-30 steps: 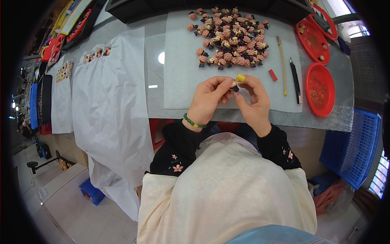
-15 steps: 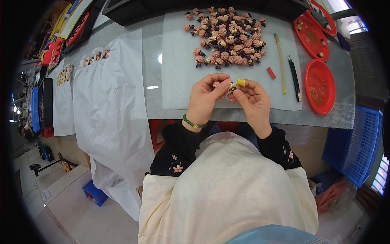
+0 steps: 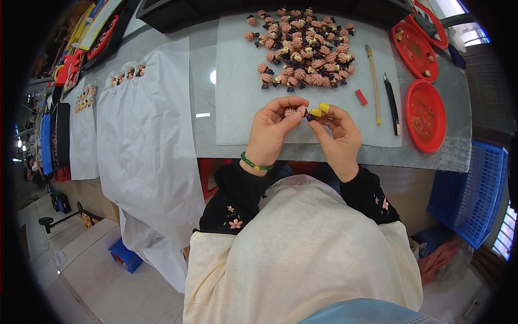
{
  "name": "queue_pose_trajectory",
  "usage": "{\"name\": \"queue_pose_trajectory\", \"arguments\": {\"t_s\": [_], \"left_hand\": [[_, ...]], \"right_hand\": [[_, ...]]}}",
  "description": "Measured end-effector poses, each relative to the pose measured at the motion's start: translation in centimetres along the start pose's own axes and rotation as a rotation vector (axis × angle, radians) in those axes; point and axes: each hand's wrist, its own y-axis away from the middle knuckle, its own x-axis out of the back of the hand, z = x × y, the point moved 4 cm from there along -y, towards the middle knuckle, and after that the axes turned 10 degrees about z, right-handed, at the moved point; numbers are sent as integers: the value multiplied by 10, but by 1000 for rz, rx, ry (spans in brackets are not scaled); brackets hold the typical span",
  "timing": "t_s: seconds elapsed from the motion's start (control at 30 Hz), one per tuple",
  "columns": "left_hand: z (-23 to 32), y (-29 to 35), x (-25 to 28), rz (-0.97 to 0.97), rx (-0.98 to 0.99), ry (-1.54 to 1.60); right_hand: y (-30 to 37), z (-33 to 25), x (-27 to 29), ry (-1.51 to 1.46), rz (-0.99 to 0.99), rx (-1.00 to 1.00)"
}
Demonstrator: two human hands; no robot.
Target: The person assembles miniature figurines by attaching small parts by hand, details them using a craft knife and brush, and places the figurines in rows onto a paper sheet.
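My left hand (image 3: pixel 268 127) is closed on a small figurine (image 3: pixel 301 110) with pink, bumpy curled hair and a dark body. Its thumb and fingers grip the hair end. My right hand (image 3: pixel 341 141) pinches the dark lower end, thumb below and wrapped fingertips above. Yellow coverings (image 3: pixel 324 107) sit on those fingertips. Both hands are raised over the near part of a white sheet (image 3: pixel 237 116). Beyond them a heap of similar figurines (image 3: pixel 307 51) lies on that sheet. Fingers partly hide the figurine's face and front.
A red block (image 3: pixel 361 97), a thin wooden stick (image 3: pixel 373 81) and a black craft knife (image 3: pixel 390 102) lie to the right. Farther right are red dishes (image 3: pixel 441 127) with small pieces. A black tray (image 3: pixel 183 16) borders the back. White plastic sheeting (image 3: pixel 145 119) drapes over the left side.
The figurine has turned between my fingers, so more pink hair and the dark end show. My right fingers have shifted their hold, and a second yellow covering shows.
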Motion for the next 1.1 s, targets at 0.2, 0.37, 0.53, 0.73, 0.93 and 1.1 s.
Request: {"name": "queue_pose_trajectory", "arguments": {"t_s": [0.2, 0.37, 0.53, 0.73, 0.93, 1.1], "left_hand": [[-3, 1, -1, -15, 26, 45], [-3, 3, 0, 4, 78, 54], [-6, 3, 1, 48, 134, 38], [-8, 0, -1, 32, 144, 15], [0, 2, 0, 81, 145, -33], [-3, -3, -7, 56, 170, -43]], "right_hand": [[-3, -5, 0, 96, -76, 122], [-4, -8, -1, 63, -51, 95], [-4, -3, 0, 84, -44, 62], [-7, -8, 5, 149, -59, 125], [-43, -22, 50, 533, 180, 329], [-107, -23, 79, 902, 226, 422]]}}
